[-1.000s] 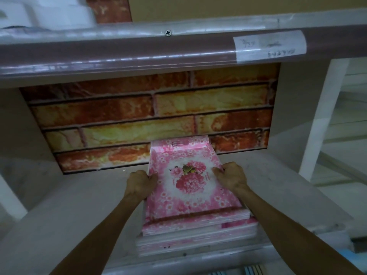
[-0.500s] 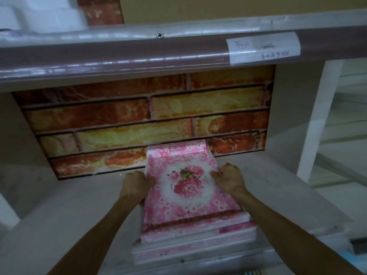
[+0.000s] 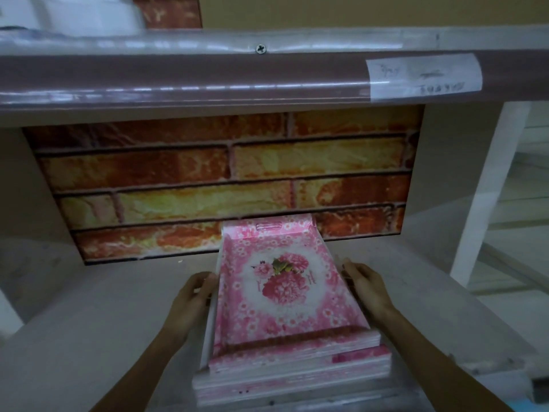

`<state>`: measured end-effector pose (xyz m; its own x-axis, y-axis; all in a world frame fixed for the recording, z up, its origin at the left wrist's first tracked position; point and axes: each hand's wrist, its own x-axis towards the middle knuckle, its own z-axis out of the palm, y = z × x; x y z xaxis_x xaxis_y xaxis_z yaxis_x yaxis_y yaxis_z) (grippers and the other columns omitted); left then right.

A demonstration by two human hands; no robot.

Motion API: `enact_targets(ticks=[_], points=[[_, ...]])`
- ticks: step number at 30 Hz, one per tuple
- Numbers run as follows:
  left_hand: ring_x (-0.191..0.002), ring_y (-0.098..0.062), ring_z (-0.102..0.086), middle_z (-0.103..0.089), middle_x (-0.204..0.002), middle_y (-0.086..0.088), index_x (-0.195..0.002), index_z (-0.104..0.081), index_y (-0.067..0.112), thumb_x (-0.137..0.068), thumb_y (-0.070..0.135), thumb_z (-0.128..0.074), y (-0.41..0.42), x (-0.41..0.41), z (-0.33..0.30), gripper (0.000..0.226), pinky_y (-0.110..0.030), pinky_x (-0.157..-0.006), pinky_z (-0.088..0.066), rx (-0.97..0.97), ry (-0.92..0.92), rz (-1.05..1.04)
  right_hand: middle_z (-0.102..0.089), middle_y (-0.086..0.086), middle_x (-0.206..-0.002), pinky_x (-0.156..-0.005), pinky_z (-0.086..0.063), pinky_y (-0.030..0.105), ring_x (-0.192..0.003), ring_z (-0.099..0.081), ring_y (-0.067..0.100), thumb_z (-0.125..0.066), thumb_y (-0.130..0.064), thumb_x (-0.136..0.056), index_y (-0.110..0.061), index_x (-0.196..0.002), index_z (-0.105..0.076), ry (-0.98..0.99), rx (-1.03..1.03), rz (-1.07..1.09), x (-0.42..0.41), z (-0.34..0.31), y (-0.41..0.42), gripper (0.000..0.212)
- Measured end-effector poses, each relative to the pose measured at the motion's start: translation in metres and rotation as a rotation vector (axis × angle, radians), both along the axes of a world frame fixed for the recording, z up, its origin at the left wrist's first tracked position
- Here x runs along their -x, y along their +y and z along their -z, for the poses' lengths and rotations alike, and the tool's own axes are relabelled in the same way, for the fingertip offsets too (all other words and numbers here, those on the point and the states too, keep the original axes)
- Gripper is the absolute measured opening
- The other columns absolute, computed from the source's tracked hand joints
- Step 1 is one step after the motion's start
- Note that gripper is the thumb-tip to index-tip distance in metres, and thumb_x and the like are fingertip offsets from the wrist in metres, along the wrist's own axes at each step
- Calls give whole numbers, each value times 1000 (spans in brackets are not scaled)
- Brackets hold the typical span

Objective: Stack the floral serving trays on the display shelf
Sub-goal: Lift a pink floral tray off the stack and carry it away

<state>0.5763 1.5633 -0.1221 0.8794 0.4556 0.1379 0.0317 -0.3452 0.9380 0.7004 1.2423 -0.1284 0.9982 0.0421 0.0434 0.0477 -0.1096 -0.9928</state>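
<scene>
A stack of pink floral serving trays [image 3: 297,379] lies on the pale display shelf [image 3: 98,328], near its front edge. The top tray [image 3: 282,292] shows a big pink flower bouquet, and its far end touches the back wall. My left hand [image 3: 190,301] rests against the left side of the upper trays, fingertips at the rim. On the other side, my right hand [image 3: 367,288] presses along the right edge with fairly straight fingers. The lower trays stick out a little toward me and to the right.
A brick-pattern panel [image 3: 208,185] closes the back of the shelf bay. The upper shelf's front rail [image 3: 208,75] hangs low overhead with a paper label [image 3: 421,75]. A white upright post [image 3: 490,188] stands at the right. Bare shelf lies left and right of the stack.
Both hands have slid off the top tray's rim outward to the sides of the stack. The top tray sits slightly further back.
</scene>
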Motion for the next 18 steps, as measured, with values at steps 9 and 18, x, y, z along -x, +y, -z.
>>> enact_targets(ticks=[9,18], points=[[-131,-17,-48,-45,-144,14,-141,-41,44,-79,76,-51,-25,-6,13,70,-48,-111,-35,599,-147,-7,-72,7,-108,-79,-51,36,-99,-67,23,-34,-47,-102,-12,-116,-64,247,-407,-69,-9,25,8,48],[-102,-23,-60,-57,-123,1,-147,-35,22,-88,63,-44,-29,-10,11,72,-50,-101,-41,865,-199,0,-61,16,-132,-86,-52,46,-112,-63,34,-38,-62,-94,-9,-138,-49,366,-485,-199,-14,27,6,71]])
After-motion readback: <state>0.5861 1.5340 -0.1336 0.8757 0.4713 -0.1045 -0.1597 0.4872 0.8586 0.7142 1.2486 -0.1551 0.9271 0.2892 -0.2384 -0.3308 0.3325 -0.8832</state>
